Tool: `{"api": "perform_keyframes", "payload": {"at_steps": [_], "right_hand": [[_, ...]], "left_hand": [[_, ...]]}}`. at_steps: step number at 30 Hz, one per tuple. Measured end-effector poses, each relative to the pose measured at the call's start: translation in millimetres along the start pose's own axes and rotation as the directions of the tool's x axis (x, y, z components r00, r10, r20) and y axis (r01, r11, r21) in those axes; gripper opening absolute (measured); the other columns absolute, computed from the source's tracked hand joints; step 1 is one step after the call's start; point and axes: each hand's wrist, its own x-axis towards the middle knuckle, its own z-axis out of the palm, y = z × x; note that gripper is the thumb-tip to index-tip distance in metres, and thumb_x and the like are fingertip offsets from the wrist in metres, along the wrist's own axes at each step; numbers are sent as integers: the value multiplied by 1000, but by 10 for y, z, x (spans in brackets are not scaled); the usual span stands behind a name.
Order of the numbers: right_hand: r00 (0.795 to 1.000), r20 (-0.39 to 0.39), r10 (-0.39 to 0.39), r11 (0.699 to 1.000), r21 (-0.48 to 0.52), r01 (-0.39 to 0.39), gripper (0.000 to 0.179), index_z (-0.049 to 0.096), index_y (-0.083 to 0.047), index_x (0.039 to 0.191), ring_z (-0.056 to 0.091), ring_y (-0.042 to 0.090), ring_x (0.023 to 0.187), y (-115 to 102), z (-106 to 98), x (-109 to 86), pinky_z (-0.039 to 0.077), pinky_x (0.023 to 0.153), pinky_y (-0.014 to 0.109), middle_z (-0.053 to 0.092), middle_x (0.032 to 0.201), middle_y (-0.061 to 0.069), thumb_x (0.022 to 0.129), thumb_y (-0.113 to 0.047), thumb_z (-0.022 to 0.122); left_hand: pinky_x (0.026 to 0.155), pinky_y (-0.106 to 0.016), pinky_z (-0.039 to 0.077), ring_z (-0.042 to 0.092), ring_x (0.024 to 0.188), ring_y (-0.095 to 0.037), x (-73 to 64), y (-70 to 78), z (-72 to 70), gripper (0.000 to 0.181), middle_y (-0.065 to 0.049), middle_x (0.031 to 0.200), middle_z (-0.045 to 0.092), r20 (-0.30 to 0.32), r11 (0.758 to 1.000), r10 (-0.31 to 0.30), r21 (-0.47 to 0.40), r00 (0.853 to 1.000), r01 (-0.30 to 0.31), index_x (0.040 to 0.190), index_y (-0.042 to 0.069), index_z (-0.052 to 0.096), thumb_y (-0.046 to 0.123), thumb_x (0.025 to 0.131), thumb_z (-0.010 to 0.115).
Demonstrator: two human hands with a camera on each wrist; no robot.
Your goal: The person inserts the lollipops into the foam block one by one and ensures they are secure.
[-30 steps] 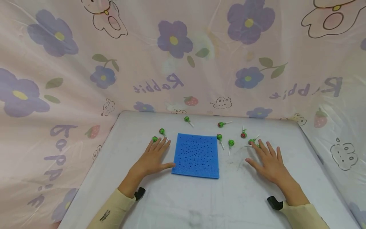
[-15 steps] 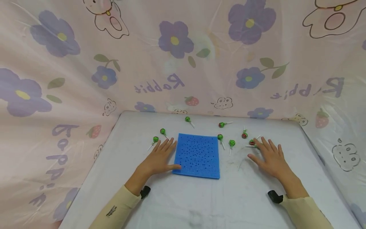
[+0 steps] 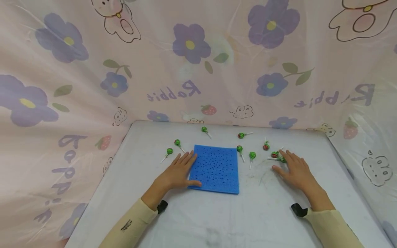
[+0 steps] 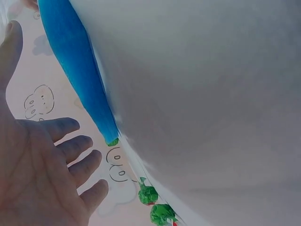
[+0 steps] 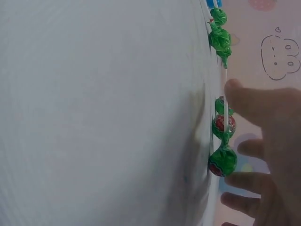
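Observation:
A square blue foam pad (image 3: 215, 168) dotted with small dark holes lies flat mid-table. My left hand (image 3: 178, 174) has its fingers extended over the pad's left edge, the thumb overlapping the near corner. In the left wrist view its palm (image 4: 40, 174) holds nothing and the pad (image 4: 80, 61) shows edge-on. My right hand (image 3: 294, 172) is over the table at the right, fingers loosely extended toward a cluster of green-wrapped lollipops. One lollipop (image 3: 283, 159) there is partly hidden by its fingers, beside another lollipop (image 3: 274, 154). The right wrist view shows a lollipop (image 5: 223, 161) close to the fingertips.
Left of the pad lie two more lollipops, one lollipop (image 3: 169, 151) nearest the left hand. Behind the pad are a lollipop (image 3: 204, 129) and another lollipop (image 3: 241, 135). Several others sit on its right, including a lollipop (image 3: 252, 155). A patterned curtain (image 3: 223, 72) surrounds the white table (image 3: 217, 220).
My left hand has moved right, from beside the left lollipops to over the pad's edge, uncovering those lollipops. The right hand has shifted slightly, its fingers drawing closer together.

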Motion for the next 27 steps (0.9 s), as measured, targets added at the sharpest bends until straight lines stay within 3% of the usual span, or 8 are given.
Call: {"api": "perform_keyframes", "payload": {"at_steps": [9, 15, 21, 27], "right_hand": [[1000, 4, 26, 999, -25, -26, 77, 42, 13, 155, 38, 67, 136, -12, -5, -9, 31, 109, 83, 42, 151, 44, 104, -37, 71], [1000, -14, 16, 999, -45, -16, 63, 48, 12, 150, 45, 65, 130, -25, -11, -2, 36, 104, 82, 50, 143, 43, 101, -20, 73], [1000, -24, 8, 999, -45, -9, 52, 53, 12, 146, 51, 64, 124, -53, -46, -9, 41, 100, 80, 54, 138, 42, 99, -4, 71], [998, -61, -16, 998, -56, 12, 46, 58, 10, 140, 57, 61, 117, -55, -50, -15, 46, 94, 76, 61, 130, 39, 96, 3, 71]], "left_hand": [[135, -55, 8, 13, 166, -37, 8, 47, -17, 122, -15, 180, 13, 30, 1000, -6, 17, 1000, 5, 172, 5, 18, 77, 89, 71], [135, -53, 8, 12, 166, -36, 25, 51, -3, 125, -14, 180, 13, 43, 1000, -9, -3, 999, 9, 172, 5, 18, 75, 86, 75], [135, -48, 10, 12, 166, -33, 47, 48, 30, 129, -13, 180, 11, 62, 999, -16, 38, 998, 14, 173, 6, 16, 78, 84, 76], [135, -47, 10, 11, 167, -31, 42, 72, 9, 130, -12, 181, 9, 89, 999, -25, 31, 996, 22, 173, 6, 14, 76, 84, 77]]}}
